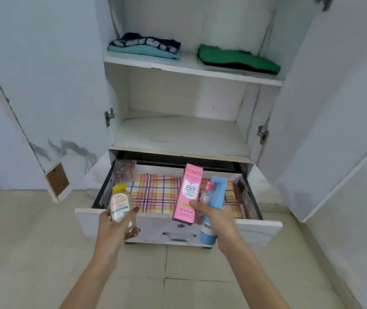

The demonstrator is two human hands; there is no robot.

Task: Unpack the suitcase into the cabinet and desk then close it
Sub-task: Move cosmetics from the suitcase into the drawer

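While I'm hovering over the open cabinet drawer [256, 228], my left hand [118, 226] is wrapped round a clear yellow-capped bottle [120, 202], nearly upright at the drawer's front left corner. My right hand [217, 217] clutches a pink box [188, 190], a blue bottle [215, 204] and a tiny pink-capped bottle [206, 194], all standing tall just past the front edge, above the checked liner [155, 192].
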